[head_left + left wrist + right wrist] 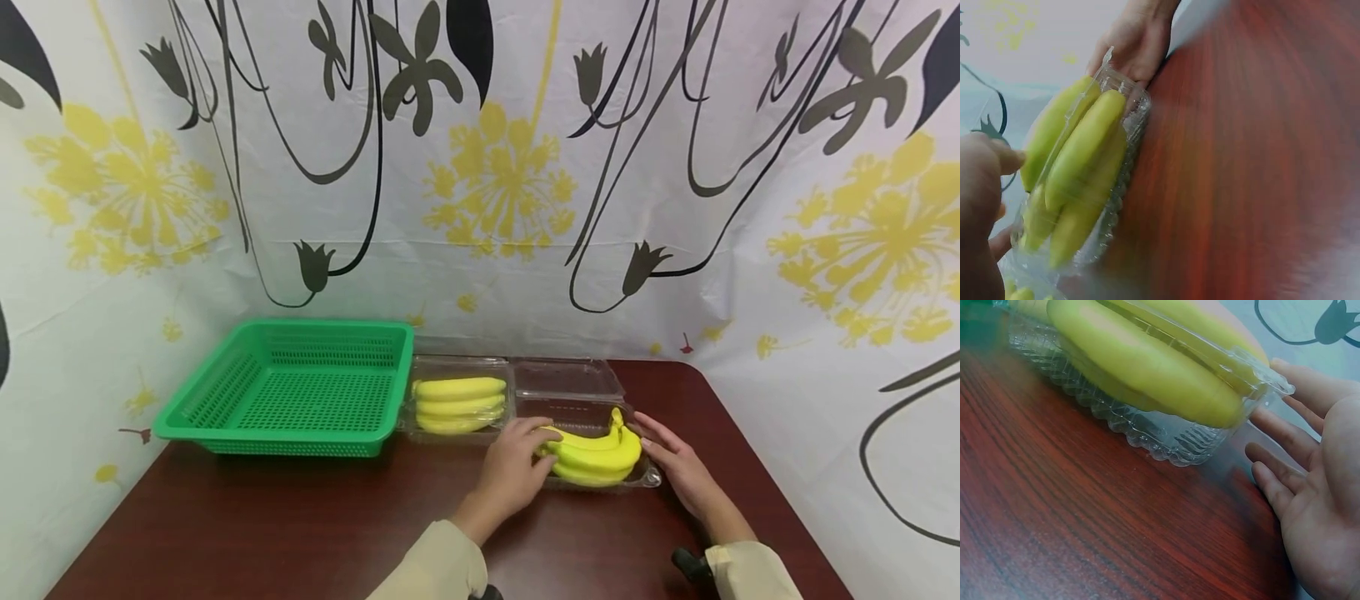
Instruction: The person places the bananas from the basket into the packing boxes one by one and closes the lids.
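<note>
A bunch of yellow bananas [596, 454] sits in a clear plastic clamshell box [1116, 422] with its lid [566, 379] folded back. At the left end, my left hand [517, 462] has its fingers bent around the banana tips, thumb on the near side. My right hand [678, 467] is at the other end, its fingers fairly straight and fingertips against the box's end wall and the bananas. In the right wrist view, the right palm [1329, 481] faces the box. The bananas' stem [617, 419] points up near the right hand.
Just left stands a second clear box with bananas [459, 408] in it. A green plastic basket [322, 400] with perforated sides is further left. All stand on a dark red wood table [300, 525], with a flower-patterned cloth [480, 292] behind.
</note>
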